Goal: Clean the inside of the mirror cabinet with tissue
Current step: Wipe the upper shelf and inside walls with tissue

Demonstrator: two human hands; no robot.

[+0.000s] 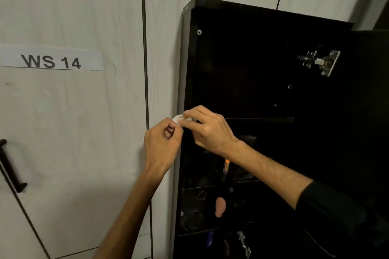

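Note:
A black mirror cabinet (242, 65) hangs open on the wall, its dark shelves facing me and its door (370, 111) swung out to the right. A small white tissue (177, 117) shows at the cabinet's left front edge, level with the upper shelf (261, 120). My left hand (162, 143) pinches the tissue's lower left side with thumb and forefinger. My right hand (207, 129) grips the same tissue from the right, with most of the tissue hidden under its fingers. Both hands touch each other in front of the cabinet's left side panel.
Lower shelves hold small items: an orange-capped tube (226, 166), a pinkish oval thing (220, 206), a blue object (209, 238). Metal hinges sit at the upper right (321, 62) and bottom (244, 244). A pale wall panel bears a "WS 14" label (51, 59) and a black handle (10, 166).

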